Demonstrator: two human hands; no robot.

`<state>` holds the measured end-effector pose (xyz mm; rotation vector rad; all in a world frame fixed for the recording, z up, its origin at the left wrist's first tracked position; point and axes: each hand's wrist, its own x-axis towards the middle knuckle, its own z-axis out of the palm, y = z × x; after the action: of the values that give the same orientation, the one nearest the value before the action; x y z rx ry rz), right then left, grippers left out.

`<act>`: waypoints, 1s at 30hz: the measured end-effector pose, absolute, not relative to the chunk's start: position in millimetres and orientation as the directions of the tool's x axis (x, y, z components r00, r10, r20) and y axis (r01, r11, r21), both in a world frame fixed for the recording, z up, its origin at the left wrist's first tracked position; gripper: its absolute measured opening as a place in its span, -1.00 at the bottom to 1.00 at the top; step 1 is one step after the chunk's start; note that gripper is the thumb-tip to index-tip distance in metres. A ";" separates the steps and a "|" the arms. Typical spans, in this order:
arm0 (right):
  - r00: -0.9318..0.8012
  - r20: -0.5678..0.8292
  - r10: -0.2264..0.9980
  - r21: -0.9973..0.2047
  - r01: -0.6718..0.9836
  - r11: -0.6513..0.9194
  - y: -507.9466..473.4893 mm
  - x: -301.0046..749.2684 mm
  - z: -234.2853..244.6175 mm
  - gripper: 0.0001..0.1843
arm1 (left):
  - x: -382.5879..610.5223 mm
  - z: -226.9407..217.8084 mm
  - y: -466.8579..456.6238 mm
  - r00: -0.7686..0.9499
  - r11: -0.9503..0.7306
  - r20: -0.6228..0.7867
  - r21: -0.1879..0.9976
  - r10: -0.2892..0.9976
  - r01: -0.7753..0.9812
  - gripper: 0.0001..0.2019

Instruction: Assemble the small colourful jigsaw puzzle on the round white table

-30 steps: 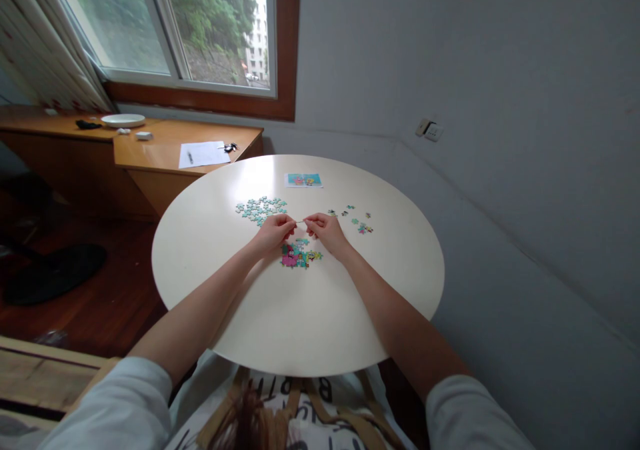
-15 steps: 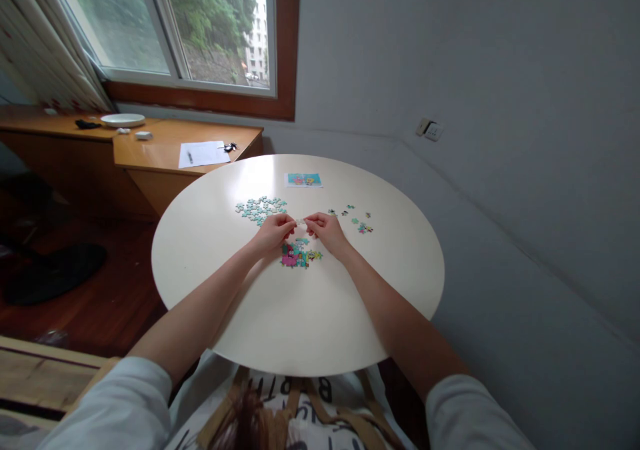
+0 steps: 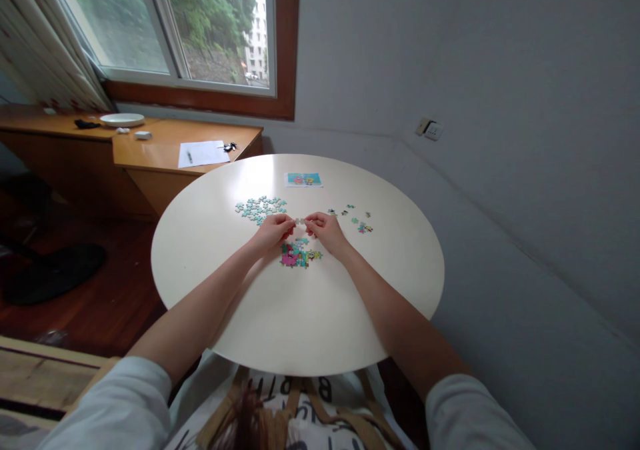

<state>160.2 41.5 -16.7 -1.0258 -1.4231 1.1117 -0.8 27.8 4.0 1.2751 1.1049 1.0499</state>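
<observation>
Two hands [image 3: 274, 231] [image 3: 327, 232], one table [image 3: 300, 317], one picture card [image 3: 303, 180], one plate [image 3: 122, 120].

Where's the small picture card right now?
Head view: the picture card lies flat near the far edge of the round table, beyond the assembled puzzle section and right of the loose teal pieces.

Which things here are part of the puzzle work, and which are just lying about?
In use: left hand and right hand pinching a puzzle piece; joined patch; teal pile; scattered pieces; reference picture.
Lying about: paper, keys, plate, on the wooden counter.
</observation>
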 end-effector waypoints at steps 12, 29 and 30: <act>-0.131 0.215 0.968 -0.976 0.015 0.218 41.6 159.0 -17.8 -0.64 | -1.7 -1.4 31.1 0.210 0.046 -0.034 0.998 0.977 -0.051 -0.73; -0.138 0.238 0.961 -0.968 0.044 0.246 39.2 158.7 -15.1 -0.62 | -1.9 0.9 30.3 0.193 0.050 -0.046 0.999 0.980 -0.013 -0.70; -0.137 0.236 0.962 -0.969 0.043 0.243 39.4 158.8 -15.3 -0.62 | -1.8 1.4 29.9 0.194 0.053 -0.050 0.999 0.980 -0.011 -0.71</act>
<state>158.8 39.4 -15.3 -1.0043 -1.4539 1.0904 -1.8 29.9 1.4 1.2454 1.0773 1.0360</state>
